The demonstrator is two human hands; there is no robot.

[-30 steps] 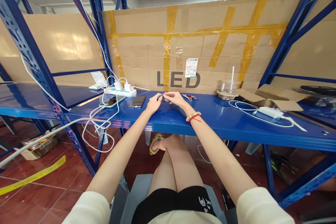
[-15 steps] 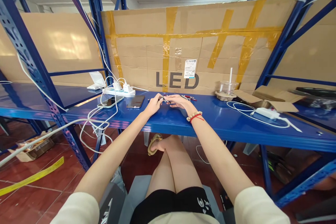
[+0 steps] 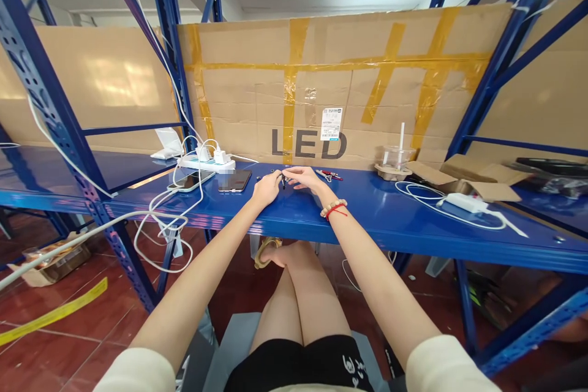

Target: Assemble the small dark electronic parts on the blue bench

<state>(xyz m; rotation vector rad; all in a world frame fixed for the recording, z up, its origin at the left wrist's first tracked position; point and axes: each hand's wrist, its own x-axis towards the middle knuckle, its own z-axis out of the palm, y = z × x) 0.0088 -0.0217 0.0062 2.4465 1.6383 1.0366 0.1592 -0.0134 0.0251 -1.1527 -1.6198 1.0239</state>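
Observation:
My left hand (image 3: 267,188) and my right hand (image 3: 304,177) meet over the blue shelf top, fingertips almost touching. Pinched in the left fingers is a small dark, slim metal-looking piece (image 3: 283,182), too small to name. The right thumb and forefinger close on its upper end, while the other right fingers stretch out over it. Just right of the right hand lie some small red and silver pieces (image 3: 329,176), their kind unclear. A dark phone (image 3: 235,181) rests to the left of my left hand.
A second phone (image 3: 191,181) lies by a white power strip (image 3: 209,164) with plugs and looping white cables. Cardboard with yellow tape (image 3: 257,98) walls the back. To the right stand a plastic cup with a straw (image 3: 397,156), an opened carton (image 3: 478,174) and a white adapter (image 3: 466,199).
The small dark piece has turned from slanting towards the right hand to pointing downward. Both hands have shifted slightly left, uncovering more of the red and silver pieces.

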